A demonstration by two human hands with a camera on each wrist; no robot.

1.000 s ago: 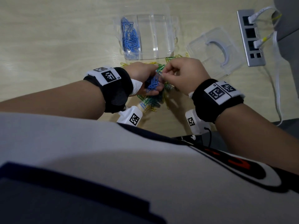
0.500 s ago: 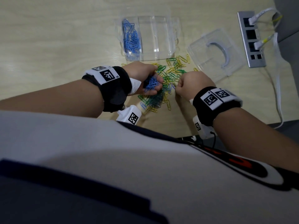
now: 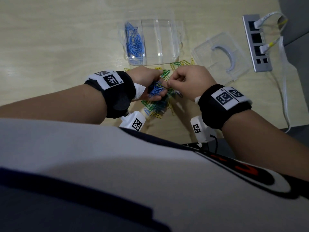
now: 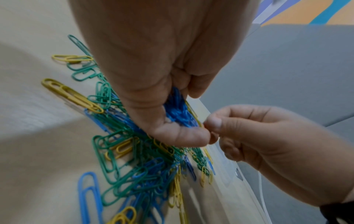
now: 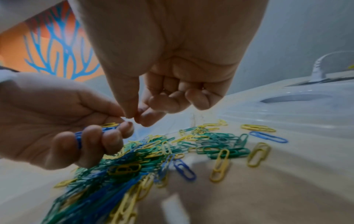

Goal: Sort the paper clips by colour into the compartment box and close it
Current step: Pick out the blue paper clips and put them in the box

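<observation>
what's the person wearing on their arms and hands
Both forearms are bare. Each wrist has a wide black band with white tags printed with black square codes: left band, right band. A white camera block with another square code hangs under each wrist, left, right; a thin black cable runs from the right one. Left hand and right hand are ungloved.

Blue paper clips [image 3: 156,90] bunched in the left hand [image 3: 147,81], and a green, yellow and blue pile [image 3: 157,108] spread on the pale wood-grain counter [image 3: 58,39]. Clear compartment box [image 3: 167,39] with blue clips in its left section; black wristbands [image 3: 222,106] with white black-patterned tags.
</observation>
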